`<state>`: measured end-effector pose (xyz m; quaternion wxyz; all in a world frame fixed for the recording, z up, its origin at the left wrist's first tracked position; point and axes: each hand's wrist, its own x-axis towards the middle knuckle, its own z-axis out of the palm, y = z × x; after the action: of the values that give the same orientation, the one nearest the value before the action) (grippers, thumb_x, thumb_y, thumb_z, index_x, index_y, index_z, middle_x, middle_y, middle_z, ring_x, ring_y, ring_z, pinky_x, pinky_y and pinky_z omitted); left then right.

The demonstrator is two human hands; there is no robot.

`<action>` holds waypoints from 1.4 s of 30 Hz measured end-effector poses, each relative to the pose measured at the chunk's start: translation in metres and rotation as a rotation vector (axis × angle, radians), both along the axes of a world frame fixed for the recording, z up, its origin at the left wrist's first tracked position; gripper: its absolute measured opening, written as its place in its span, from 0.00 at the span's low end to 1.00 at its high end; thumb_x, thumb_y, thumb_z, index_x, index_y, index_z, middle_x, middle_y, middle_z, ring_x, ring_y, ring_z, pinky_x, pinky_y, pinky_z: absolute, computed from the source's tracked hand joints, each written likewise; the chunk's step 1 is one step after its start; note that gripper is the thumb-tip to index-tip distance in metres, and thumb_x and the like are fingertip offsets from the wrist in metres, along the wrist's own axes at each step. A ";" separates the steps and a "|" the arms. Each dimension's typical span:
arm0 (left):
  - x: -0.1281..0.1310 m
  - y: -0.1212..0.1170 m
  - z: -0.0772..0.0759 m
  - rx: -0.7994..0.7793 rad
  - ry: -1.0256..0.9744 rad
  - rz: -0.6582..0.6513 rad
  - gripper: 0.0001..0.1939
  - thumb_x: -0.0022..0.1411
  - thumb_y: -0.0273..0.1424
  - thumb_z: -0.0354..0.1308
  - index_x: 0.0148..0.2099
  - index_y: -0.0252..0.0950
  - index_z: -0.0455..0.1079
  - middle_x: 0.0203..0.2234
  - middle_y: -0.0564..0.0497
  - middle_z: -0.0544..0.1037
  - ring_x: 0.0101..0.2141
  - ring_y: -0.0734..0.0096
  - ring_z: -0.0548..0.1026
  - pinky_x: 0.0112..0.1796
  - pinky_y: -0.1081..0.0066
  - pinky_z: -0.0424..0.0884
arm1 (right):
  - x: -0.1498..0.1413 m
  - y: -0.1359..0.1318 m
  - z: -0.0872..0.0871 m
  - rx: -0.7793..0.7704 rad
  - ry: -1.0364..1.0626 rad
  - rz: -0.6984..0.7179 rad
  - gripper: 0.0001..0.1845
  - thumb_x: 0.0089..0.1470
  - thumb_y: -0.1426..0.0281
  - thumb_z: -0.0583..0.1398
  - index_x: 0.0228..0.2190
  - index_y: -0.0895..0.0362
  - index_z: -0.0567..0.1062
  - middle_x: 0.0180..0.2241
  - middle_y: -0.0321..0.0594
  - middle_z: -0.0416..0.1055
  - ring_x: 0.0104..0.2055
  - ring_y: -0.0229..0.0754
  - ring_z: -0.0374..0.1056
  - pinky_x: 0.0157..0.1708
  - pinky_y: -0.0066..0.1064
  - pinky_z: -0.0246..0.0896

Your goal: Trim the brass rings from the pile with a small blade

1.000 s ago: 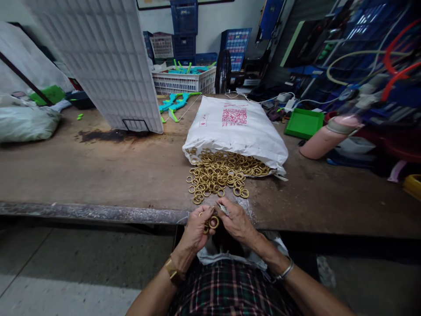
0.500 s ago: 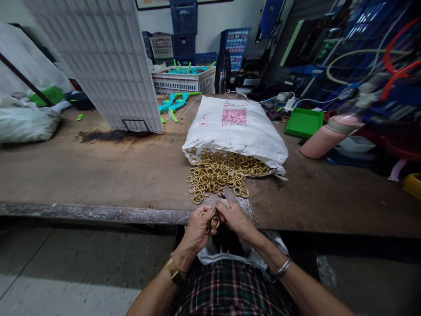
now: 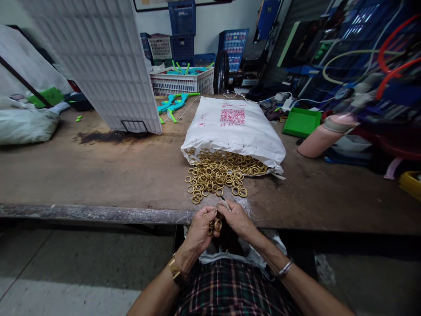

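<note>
My left hand [image 3: 200, 230] is closed round a few gold rings [image 3: 215, 225] at the near edge of the wooden table [image 3: 98, 175]. My right hand [image 3: 237, 218] meets it from the right, pinching a small thin grey tool [image 3: 225, 203] whose tip points up. Just beyond my hands lies a heap of gold rings [image 3: 219, 173] spilling from the open mouth of a white sack [image 3: 232, 127] with red print. A clear plastic bag [image 3: 243, 252] hangs open in my lap under the hands.
A white ribbed panel [image 3: 108, 66] stands at the back left, with a grey bag [image 3: 26, 125] further left. Teal and green plastic parts [image 3: 176, 105] and a white crate [image 3: 182, 81] lie behind. A green tray [image 3: 301, 123] and a pink cylinder [image 3: 324, 136] sit right.
The hands stay together at the table edge; the rings in my left hand have shifted slightly and the view has drifted a little left.
</note>
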<state>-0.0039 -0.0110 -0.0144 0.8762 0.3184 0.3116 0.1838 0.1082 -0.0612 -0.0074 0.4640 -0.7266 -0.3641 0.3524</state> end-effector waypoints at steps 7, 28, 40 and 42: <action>0.003 -0.006 0.001 -0.003 0.024 -0.019 0.19 0.44 0.41 0.63 0.29 0.34 0.61 0.15 0.58 0.64 0.15 0.83 0.61 0.15 0.82 0.52 | 0.003 -0.006 -0.002 -0.028 0.017 0.025 0.11 0.46 0.65 0.51 0.19 0.58 0.64 0.18 0.30 0.59 0.22 0.33 0.54 0.23 0.25 0.48; 0.004 -0.011 0.001 0.009 0.026 -0.023 0.19 0.45 0.42 0.63 0.30 0.34 0.61 0.15 0.59 0.63 0.15 0.82 0.61 0.15 0.81 0.52 | 0.015 -0.019 -0.010 -0.065 -0.376 0.007 0.12 0.50 0.68 0.48 0.23 0.57 0.67 0.18 0.33 0.63 0.22 0.35 0.58 0.24 0.25 0.48; 0.004 -0.010 0.000 0.048 0.029 -0.004 0.21 0.44 0.44 0.63 0.29 0.34 0.60 0.15 0.59 0.62 0.15 0.83 0.60 0.15 0.81 0.53 | 0.010 -0.032 -0.004 -0.253 -0.835 0.265 0.09 0.49 0.76 0.49 0.31 0.56 0.68 0.26 0.39 0.72 0.27 0.38 0.65 0.25 0.27 0.43; 0.005 -0.010 0.000 0.062 0.031 -0.004 0.21 0.44 0.44 0.63 0.29 0.34 0.60 0.14 0.59 0.63 0.14 0.83 0.60 0.15 0.81 0.53 | 0.009 -0.032 -0.003 -0.269 -0.853 0.280 0.10 0.49 0.76 0.49 0.32 0.56 0.68 0.26 0.39 0.72 0.27 0.38 0.66 0.25 0.27 0.43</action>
<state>0.0007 -0.0211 -0.0141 0.8613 0.3489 0.3186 0.1866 0.1168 -0.0930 -0.0106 0.1223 -0.8042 -0.5679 0.1256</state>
